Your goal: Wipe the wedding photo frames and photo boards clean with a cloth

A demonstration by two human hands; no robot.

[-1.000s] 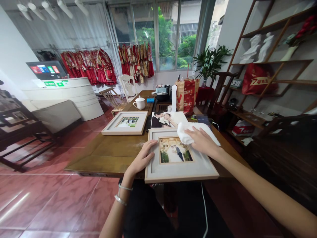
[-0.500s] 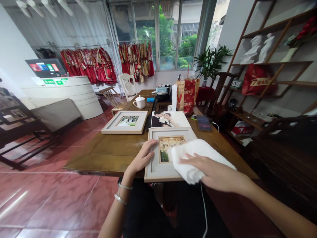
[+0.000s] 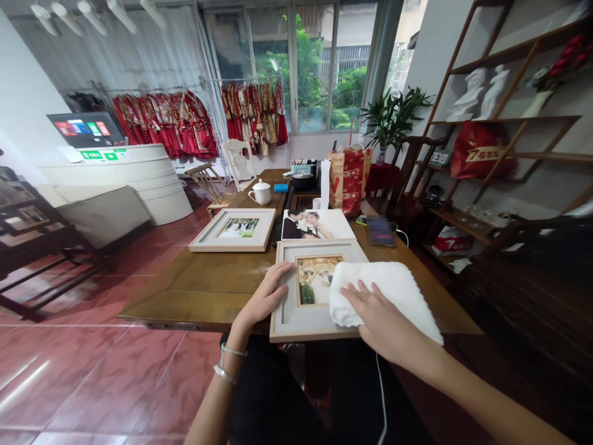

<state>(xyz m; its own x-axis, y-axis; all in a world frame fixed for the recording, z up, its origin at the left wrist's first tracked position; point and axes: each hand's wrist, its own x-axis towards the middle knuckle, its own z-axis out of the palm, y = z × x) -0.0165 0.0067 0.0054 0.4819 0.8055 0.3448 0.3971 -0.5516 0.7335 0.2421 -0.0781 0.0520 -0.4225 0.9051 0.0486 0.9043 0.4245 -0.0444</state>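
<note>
wooden table [image 3: 213, 290] | left hand [image 3: 266, 296] flat, steadying picture frame [image 3: 296, 312] | right hand [image 3: 380, 315] spread flat on white cloth [image 3: 393, 287], hiding frame's right side

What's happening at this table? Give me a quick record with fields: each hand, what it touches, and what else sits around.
Left hand: open, resting flat on the left edge of the near picture frame
Right hand: open, palm down on a white cloth
Cloth: covers the frame's right half
Frame: lies flat at the near edge of the wooden table
Behind it: second frame, loose photo print, phone
Farther back: white lidded cup, red bag
</note>
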